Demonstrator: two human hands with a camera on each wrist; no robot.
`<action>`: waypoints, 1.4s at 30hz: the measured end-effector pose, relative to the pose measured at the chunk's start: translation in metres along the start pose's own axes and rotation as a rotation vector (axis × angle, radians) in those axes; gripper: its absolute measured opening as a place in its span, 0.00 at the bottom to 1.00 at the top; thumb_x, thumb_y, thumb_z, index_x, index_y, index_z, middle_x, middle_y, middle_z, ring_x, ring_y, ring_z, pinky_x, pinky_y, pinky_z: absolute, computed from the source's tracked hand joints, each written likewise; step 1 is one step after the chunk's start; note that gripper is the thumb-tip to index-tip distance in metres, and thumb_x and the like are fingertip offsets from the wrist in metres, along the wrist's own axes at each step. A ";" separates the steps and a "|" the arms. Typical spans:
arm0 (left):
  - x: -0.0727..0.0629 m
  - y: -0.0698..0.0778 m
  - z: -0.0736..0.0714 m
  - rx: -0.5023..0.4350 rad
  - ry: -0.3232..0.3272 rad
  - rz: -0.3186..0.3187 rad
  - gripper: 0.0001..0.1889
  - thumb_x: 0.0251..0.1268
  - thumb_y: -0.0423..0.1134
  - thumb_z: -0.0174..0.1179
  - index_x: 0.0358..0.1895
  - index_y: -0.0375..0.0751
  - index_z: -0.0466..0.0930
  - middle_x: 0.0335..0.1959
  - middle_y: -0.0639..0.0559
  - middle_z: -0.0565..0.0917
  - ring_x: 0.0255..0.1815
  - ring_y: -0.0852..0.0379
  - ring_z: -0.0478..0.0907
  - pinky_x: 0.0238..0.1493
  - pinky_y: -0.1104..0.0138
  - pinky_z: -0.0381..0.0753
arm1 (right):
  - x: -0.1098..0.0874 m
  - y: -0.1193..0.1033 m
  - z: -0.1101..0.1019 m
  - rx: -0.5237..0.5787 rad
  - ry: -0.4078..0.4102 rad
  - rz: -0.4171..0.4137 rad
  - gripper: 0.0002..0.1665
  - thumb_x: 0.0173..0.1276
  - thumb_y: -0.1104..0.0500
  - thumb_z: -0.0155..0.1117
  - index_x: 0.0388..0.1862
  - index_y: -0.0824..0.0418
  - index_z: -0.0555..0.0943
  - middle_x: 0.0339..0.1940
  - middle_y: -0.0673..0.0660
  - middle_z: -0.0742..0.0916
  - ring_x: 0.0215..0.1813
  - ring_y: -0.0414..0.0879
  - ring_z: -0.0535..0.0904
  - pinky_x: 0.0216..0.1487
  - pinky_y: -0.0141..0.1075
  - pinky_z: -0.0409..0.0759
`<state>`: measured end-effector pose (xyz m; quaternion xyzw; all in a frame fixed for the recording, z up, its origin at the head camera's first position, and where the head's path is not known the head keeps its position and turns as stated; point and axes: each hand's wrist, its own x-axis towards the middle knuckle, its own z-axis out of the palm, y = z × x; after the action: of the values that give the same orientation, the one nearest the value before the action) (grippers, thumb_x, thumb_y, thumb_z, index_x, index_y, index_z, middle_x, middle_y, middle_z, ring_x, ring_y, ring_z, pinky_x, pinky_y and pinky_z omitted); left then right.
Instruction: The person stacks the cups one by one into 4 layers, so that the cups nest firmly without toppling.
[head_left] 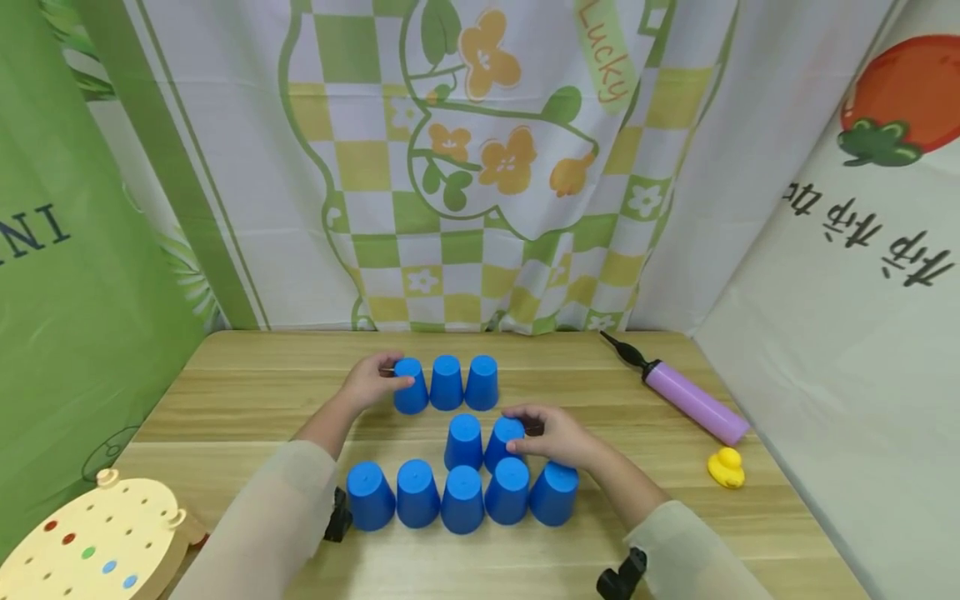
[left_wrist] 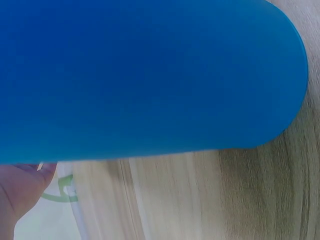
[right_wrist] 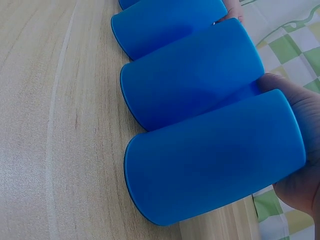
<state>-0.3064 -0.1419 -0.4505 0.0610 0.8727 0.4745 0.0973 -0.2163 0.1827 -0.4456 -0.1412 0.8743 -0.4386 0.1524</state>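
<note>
Upside-down blue cups stand on the wooden table in three rows. My left hand [head_left: 369,382] holds the left cup [head_left: 410,388] of the back row, thumb and fingers around its upper part. Two more cups, a middle one [head_left: 447,383] and a right one [head_left: 482,383], complete that row. With my right hand [head_left: 555,435] I grip the right cup [head_left: 503,442] of the middle pair, beside its neighbour [head_left: 463,442]. A large blue cup [left_wrist: 150,75] fills much of the left wrist view and partly hides the hand. In the right wrist view, front cups [right_wrist: 215,160] cover part of my right hand [right_wrist: 305,145].
Several cups form the front row [head_left: 462,500], close below my right hand. At the right lie a purple hand pump [head_left: 693,402] with a black nozzle and a yellow rubber duck [head_left: 726,468]. A round, pale pegboard [head_left: 97,537] sits at the left edge. Printed curtains [head_left: 480,275] hang behind the table.
</note>
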 end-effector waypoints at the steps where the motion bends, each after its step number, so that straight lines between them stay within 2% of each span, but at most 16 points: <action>1: -0.001 -0.001 -0.001 0.001 0.001 -0.001 0.33 0.68 0.44 0.62 0.71 0.33 0.64 0.68 0.34 0.71 0.68 0.36 0.69 0.67 0.46 0.73 | 0.000 0.000 0.000 -0.001 0.000 0.000 0.31 0.64 0.50 0.71 0.64 0.60 0.77 0.59 0.57 0.84 0.59 0.53 0.80 0.62 0.50 0.79; 5: -0.006 -0.004 -0.007 -0.014 0.006 -0.001 0.35 0.68 0.44 0.62 0.73 0.34 0.61 0.69 0.33 0.70 0.69 0.35 0.68 0.68 0.46 0.71 | 0.000 0.001 0.002 -0.006 0.010 0.003 0.31 0.64 0.50 0.71 0.63 0.60 0.77 0.59 0.57 0.84 0.60 0.53 0.80 0.62 0.50 0.79; 11: -0.024 -0.012 -0.020 -0.029 0.024 0.011 0.36 0.67 0.47 0.62 0.73 0.34 0.62 0.69 0.34 0.70 0.70 0.37 0.68 0.68 0.47 0.72 | -0.002 0.000 -0.004 0.000 0.037 0.002 0.31 0.64 0.51 0.70 0.64 0.60 0.77 0.61 0.58 0.83 0.62 0.54 0.78 0.64 0.50 0.77; 17: -0.052 -0.018 -0.032 -0.051 0.042 0.060 0.36 0.67 0.49 0.62 0.72 0.33 0.62 0.69 0.34 0.71 0.68 0.37 0.70 0.67 0.48 0.73 | -0.003 -0.004 -0.016 0.026 0.085 -0.038 0.32 0.65 0.52 0.70 0.64 0.63 0.76 0.62 0.62 0.82 0.62 0.56 0.78 0.62 0.48 0.79; 22: -0.079 -0.016 -0.037 -0.089 0.035 0.110 0.35 0.68 0.47 0.62 0.71 0.32 0.63 0.68 0.33 0.72 0.68 0.37 0.70 0.66 0.48 0.74 | 0.003 -0.009 -0.028 0.055 0.142 -0.061 0.32 0.66 0.54 0.69 0.65 0.65 0.75 0.61 0.64 0.82 0.60 0.57 0.79 0.57 0.44 0.83; 28: -0.109 -0.017 -0.032 -0.104 0.009 0.143 0.33 0.67 0.44 0.63 0.69 0.30 0.65 0.66 0.32 0.74 0.67 0.37 0.71 0.67 0.50 0.72 | 0.012 -0.019 -0.040 0.062 0.214 -0.012 0.35 0.67 0.52 0.68 0.70 0.63 0.71 0.65 0.66 0.79 0.64 0.61 0.77 0.59 0.46 0.82; 31: -0.122 -0.020 -0.027 -0.108 -0.003 0.136 0.32 0.66 0.44 0.64 0.68 0.30 0.67 0.65 0.33 0.75 0.67 0.37 0.72 0.67 0.50 0.72 | 0.018 -0.021 -0.042 0.048 0.260 0.014 0.36 0.67 0.51 0.67 0.71 0.61 0.70 0.67 0.66 0.77 0.66 0.61 0.75 0.61 0.49 0.80; 36: -0.139 -0.026 -0.020 -0.133 -0.030 0.138 0.30 0.64 0.42 0.66 0.66 0.31 0.71 0.64 0.32 0.76 0.65 0.37 0.73 0.66 0.47 0.72 | 0.031 -0.018 -0.044 -0.011 0.311 0.045 0.35 0.68 0.50 0.66 0.71 0.59 0.70 0.68 0.65 0.77 0.67 0.61 0.75 0.63 0.51 0.78; 42: -0.154 -0.034 -0.017 -0.140 -0.053 0.163 0.30 0.63 0.42 0.67 0.65 0.30 0.71 0.63 0.31 0.76 0.64 0.35 0.74 0.65 0.47 0.72 | 0.048 -0.009 -0.041 -0.038 0.326 0.060 0.34 0.69 0.52 0.65 0.71 0.62 0.70 0.66 0.66 0.78 0.65 0.61 0.76 0.61 0.50 0.79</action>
<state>-0.1609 -0.2047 -0.4533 0.1371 0.8269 0.5387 0.0853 -0.2752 0.1889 -0.4219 -0.0449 0.8995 -0.4342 0.0191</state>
